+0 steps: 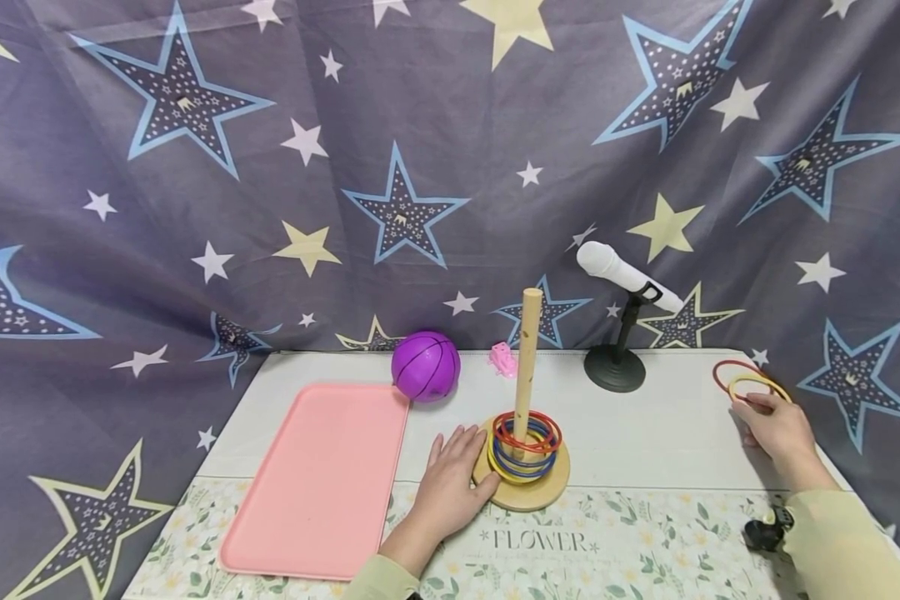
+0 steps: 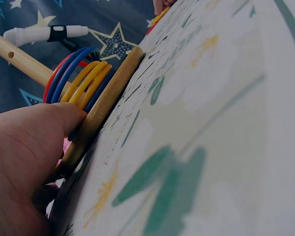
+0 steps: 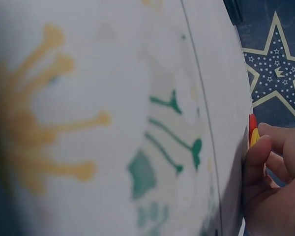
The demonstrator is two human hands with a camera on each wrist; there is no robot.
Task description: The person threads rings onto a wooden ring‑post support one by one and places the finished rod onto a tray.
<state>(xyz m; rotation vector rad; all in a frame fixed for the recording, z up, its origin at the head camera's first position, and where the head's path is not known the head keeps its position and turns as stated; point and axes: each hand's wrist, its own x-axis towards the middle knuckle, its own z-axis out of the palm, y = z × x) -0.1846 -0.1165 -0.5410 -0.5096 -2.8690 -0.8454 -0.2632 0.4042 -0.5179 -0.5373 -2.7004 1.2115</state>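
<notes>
At the right, my right hand [image 1: 782, 429] pinches a yellow ring [image 1: 757, 379] between thumb and fingertips. A red ring [image 1: 722, 367] lies just behind it, partly overlapped. In the right wrist view, the edges of the red ring [image 3: 252, 123] and yellow ring [image 3: 254, 137] show at the fingertips. My left hand [image 1: 450, 483] rests at the left side of a round wooden base [image 1: 528, 498], fingers extended and thumb on its rim. A wooden peg [image 1: 527, 358] rises from the base, with several stacked red, blue and yellow rings [image 1: 525, 450] around its foot.
A pink tray [image 1: 318, 475] lies at the left. Along the back are a purple ball [image 1: 426, 367], a small pink toy [image 1: 503, 360] and a white microphone [image 1: 626, 271] on a black stand [image 1: 615, 368]. A star-patterned curtain [image 1: 420, 83] hangs behind the table.
</notes>
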